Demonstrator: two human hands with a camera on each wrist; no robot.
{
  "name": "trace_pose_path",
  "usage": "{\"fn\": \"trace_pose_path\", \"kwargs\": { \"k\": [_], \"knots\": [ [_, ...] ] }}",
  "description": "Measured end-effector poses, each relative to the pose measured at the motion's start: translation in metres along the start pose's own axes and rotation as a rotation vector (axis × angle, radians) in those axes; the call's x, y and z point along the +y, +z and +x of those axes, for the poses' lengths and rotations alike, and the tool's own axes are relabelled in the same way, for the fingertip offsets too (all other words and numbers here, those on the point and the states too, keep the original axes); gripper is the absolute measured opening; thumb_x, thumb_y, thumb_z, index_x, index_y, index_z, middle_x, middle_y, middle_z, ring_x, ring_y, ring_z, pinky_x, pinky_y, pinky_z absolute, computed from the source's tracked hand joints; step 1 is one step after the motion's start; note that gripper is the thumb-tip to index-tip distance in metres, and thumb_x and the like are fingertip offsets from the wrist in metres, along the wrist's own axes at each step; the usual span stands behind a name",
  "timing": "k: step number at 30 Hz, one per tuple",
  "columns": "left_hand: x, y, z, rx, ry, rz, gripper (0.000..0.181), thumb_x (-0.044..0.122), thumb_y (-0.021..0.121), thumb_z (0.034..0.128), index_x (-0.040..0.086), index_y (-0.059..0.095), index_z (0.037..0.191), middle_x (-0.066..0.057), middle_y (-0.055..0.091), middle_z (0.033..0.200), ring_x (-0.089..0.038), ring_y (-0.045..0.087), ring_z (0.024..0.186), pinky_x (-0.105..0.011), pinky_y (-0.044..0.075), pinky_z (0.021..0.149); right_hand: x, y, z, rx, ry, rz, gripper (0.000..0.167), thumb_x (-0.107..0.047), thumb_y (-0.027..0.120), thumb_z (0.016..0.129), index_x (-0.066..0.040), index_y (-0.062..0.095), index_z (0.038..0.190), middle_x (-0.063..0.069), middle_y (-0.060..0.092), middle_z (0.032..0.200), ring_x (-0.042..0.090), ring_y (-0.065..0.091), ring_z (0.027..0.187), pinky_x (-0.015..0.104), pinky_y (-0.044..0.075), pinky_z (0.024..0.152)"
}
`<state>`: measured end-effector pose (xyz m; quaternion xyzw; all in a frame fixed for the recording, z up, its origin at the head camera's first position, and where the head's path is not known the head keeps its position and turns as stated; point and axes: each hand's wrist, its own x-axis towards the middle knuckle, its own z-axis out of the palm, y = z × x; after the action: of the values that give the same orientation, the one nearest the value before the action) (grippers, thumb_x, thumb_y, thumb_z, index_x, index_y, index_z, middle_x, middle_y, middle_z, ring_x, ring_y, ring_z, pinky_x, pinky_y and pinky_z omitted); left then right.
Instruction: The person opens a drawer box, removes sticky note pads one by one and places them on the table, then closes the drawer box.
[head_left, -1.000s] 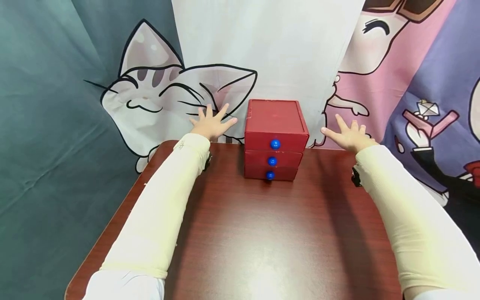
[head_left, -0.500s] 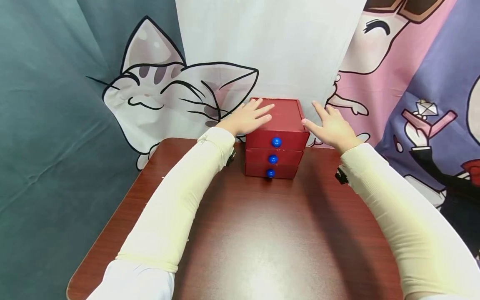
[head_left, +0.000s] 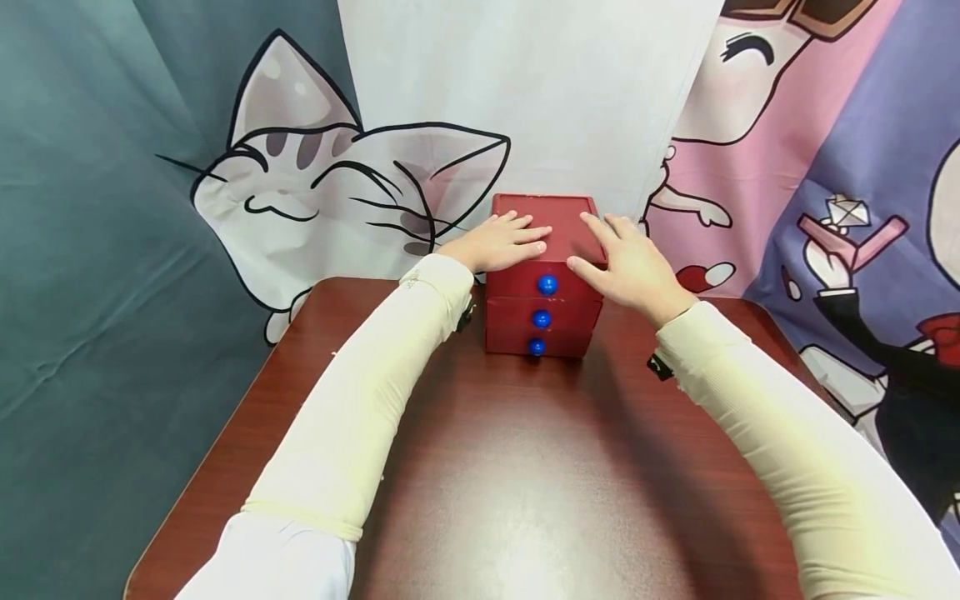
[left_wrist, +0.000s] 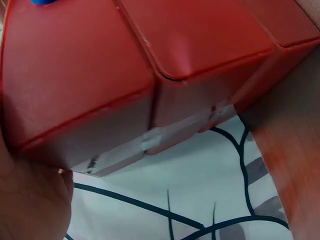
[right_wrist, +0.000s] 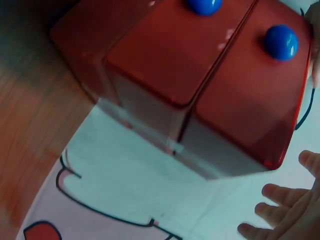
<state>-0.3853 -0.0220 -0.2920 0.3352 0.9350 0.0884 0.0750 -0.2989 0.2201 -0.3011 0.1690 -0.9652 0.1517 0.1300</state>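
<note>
A red box with three drawers and blue knobs (head_left: 542, 318) stands at the table's back edge, its drawers closed. The left hand (head_left: 497, 243) lies with straight fingers over the left part of the box's top; in the left wrist view part of this hand (left_wrist: 35, 200) is beside the box's corner. The right hand (head_left: 633, 265) is spread at the box's upper right, fingers pointing over the top. In the right wrist view its fingers (right_wrist: 280, 205) are straight and apart from the box (right_wrist: 250, 95). Whether it touches the top cannot be told.
The dark reddish-brown table (head_left: 465, 467) extends in front of the box. Behind it hangs a printed cloth (head_left: 525, 92) with a cartoon cat and other figures. A grey-green cloth (head_left: 90, 333) hangs at the left.
Both hands have moved inward to the box from either side, the left hand rightward and the right hand leftward. The box stands where it was.
</note>
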Motion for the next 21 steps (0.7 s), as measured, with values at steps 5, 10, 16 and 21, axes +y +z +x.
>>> {"fn": "trace_pose_path", "kwargs": {
  "k": [5,10,16,21],
  "knots": [
    [0.001,0.002,0.004,-0.004,-0.008,0.065,0.062,0.062,0.023,0.1043,0.037,0.024,0.161,-0.004,0.015,0.169,-0.032,0.004,0.156,-0.047,-0.001,0.125,-0.014,0.011,-0.004,0.067,-0.094,0.010,0.070,-0.054,0.059,0.096,-0.016,0.045,0.153,0.019,0.043,0.153,0.038,0.043,0.140,0.059,0.039,0.110],
    [0.001,0.004,0.002,0.008,-0.007,0.060,0.059,0.058,0.025,0.1060,0.035,0.026,0.161,-0.005,0.016,0.169,-0.034,0.007,0.156,-0.048,0.001,0.125,-0.023,0.032,-0.008,0.350,-0.393,-0.113,0.039,-0.034,0.071,0.091,0.000,0.066,0.110,0.017,0.065,0.102,0.036,0.062,0.091,0.050,0.055,0.081],
    [0.001,0.005,0.002,0.027,-0.003,0.058,0.059,0.057,0.026,0.1062,0.035,0.028,0.160,-0.005,0.017,0.169,-0.033,0.008,0.156,-0.048,0.002,0.125,-0.028,0.056,-0.009,0.407,-0.539,-0.286,0.032,-0.026,0.077,0.088,-0.004,0.060,0.102,0.011,0.061,0.074,0.030,0.062,0.060,0.041,0.054,0.049],
    [0.001,0.004,0.002,0.038,0.008,0.059,0.058,0.056,0.028,0.1064,0.034,0.029,0.160,-0.005,0.018,0.169,-0.034,0.009,0.155,-0.049,0.002,0.125,-0.031,0.067,-0.005,0.352,-0.454,-0.361,0.035,-0.030,0.076,0.090,-0.006,0.051,0.094,0.008,0.056,0.063,0.028,0.060,0.052,0.037,0.046,0.038]
  ]
}}
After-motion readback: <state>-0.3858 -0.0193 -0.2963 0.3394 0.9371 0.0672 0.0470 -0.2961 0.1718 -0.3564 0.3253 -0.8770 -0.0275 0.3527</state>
